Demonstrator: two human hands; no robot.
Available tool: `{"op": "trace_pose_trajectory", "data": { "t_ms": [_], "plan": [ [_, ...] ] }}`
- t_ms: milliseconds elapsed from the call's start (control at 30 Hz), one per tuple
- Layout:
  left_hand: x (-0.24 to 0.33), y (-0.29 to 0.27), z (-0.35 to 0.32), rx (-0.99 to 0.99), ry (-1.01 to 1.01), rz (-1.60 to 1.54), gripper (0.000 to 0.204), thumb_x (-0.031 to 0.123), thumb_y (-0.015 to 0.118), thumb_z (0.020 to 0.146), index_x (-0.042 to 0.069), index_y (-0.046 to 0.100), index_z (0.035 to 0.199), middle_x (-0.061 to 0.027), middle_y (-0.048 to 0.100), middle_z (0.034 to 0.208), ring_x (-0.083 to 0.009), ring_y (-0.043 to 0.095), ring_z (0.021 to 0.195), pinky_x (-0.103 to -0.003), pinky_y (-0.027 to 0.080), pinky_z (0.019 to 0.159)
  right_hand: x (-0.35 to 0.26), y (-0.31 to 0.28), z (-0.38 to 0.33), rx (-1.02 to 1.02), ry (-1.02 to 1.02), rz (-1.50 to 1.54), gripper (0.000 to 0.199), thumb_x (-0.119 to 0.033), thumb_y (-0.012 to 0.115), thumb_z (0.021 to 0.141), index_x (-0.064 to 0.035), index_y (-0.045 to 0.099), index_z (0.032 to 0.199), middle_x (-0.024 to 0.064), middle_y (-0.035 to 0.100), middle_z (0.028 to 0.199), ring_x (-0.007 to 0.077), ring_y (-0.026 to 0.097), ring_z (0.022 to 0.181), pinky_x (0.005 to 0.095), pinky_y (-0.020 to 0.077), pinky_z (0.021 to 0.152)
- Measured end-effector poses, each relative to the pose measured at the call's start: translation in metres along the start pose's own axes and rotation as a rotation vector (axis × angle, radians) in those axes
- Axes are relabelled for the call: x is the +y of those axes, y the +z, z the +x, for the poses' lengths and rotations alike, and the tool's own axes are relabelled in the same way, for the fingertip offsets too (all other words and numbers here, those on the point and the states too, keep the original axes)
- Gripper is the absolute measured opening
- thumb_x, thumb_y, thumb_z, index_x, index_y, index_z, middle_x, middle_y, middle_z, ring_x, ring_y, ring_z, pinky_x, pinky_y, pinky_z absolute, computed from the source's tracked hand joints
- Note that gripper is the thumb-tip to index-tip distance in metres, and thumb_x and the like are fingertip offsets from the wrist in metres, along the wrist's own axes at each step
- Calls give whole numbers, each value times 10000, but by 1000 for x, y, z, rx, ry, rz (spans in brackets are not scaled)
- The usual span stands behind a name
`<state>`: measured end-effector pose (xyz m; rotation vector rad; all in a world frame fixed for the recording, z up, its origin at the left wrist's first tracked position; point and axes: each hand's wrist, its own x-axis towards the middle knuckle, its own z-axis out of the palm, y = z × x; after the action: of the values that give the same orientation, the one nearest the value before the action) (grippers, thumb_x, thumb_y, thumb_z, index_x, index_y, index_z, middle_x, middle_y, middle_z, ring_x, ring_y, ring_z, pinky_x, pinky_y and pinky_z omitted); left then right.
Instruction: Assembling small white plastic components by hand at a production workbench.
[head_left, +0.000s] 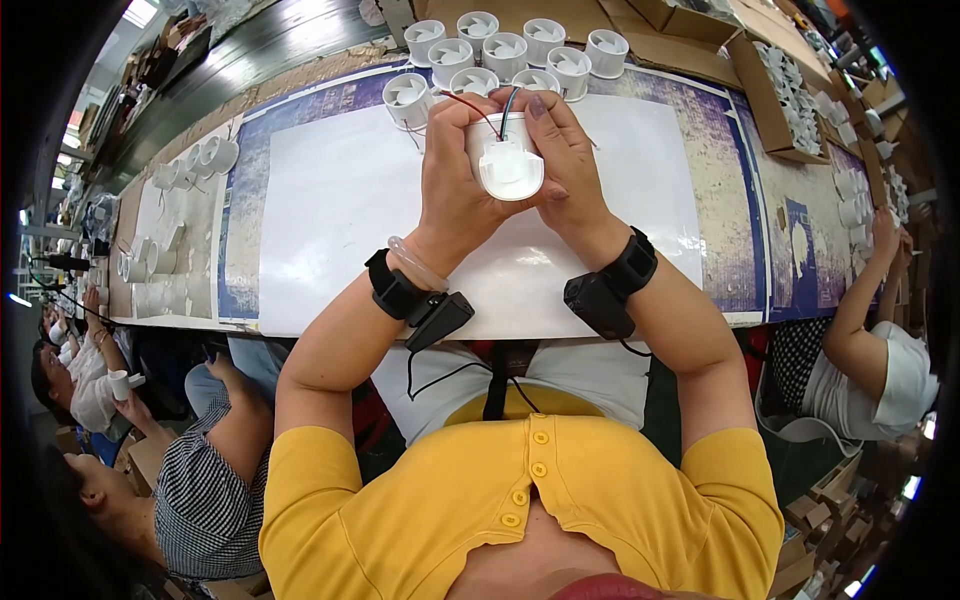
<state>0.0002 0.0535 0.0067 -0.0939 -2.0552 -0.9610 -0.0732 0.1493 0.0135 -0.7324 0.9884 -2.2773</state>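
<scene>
Both my hands are wrapped around a white plastic fan housing, held up over the white sheet. My left hand closes on its left side, and my right hand closes on its right side. A flat rounded bracket on the housing faces me. Red and blue wires rise from the top of it, between my hands. Just beyond my fingers stand several white round fan units with bladed wheels inside, one of them close to my left fingertips. My palms hide the sides of the housing.
The white sheet covers the table before me. White parts stand at the left. A cardboard box of small white parts is at the far right. Other people sit on both sides, one at right handling parts.
</scene>
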Motion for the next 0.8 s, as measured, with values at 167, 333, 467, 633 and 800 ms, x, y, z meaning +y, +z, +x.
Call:
{"op": "trace_pose_trajectory", "data": {
  "t_ms": [167,333,467,633,800],
  "plan": [
    [5,7,-4,-36,-37,-85,882,547,790,600,23,346,1153,-137,428,1176,-226,471,1073,-321,419,907,-8,1,-5,118,-30,-106,297,-316,446,987,-58,572,911,5,577,871,71,520,792,214,436,714],
    [6,12,-7,-32,-38,-50,877,581,749,627,19,339,1160,-141,425,1175,-233,467,1077,-333,413,915,-8,4,-6,220,-149,-230,380,-345,404,997,-52,560,811,14,571,759,67,504,690,216,427,643],
    [8,13,-8,-11,17,-7,872,577,749,631,18,337,1158,-136,431,1152,-233,470,1051,-336,414,903,-9,1,-6,167,-107,-292,390,-358,375,1002,-62,556,824,-4,529,789,69,473,651,204,400,580],
    [5,14,-7,2,-3,7,882,572,762,617,14,349,1162,-128,435,1134,-228,470,1028,-333,413,893,-6,-2,-3,163,-31,-182,367,-344,371,1003,-56,551,863,10,535,819,78,491,702,212,416,609],
    [8,7,-6,-29,-53,127,910,589,757,615,-3,361,1181,-117,439,1133,-223,466,1031,-336,408,896,-4,4,-4,160,-184,-285,393,-319,339,1007,-30,546,841,34,560,797,98,505,721,237,429,682]
  ]
}}
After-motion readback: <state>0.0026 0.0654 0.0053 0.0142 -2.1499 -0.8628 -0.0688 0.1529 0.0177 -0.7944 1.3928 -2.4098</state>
